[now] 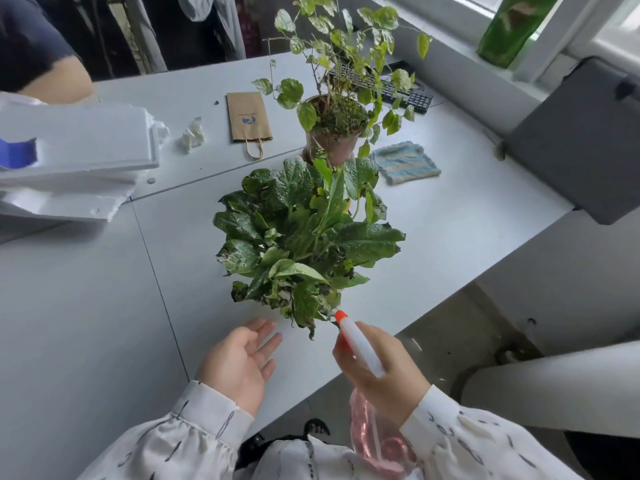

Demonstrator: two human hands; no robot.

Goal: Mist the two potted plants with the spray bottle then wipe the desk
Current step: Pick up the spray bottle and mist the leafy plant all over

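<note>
Right hand: wrapped round the spray bottle — nozzle aimed forward at the near plant, just ahead.
Left hand: spread, empty, near that plant's lower left.

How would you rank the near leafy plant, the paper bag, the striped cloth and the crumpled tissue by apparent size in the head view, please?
1. near leafy plant: clearly largest, though also nearest the camera.
2. paper bag and striped cloth: look about alike, so unranked.
3. crumpled tissue: smallest.
</note>
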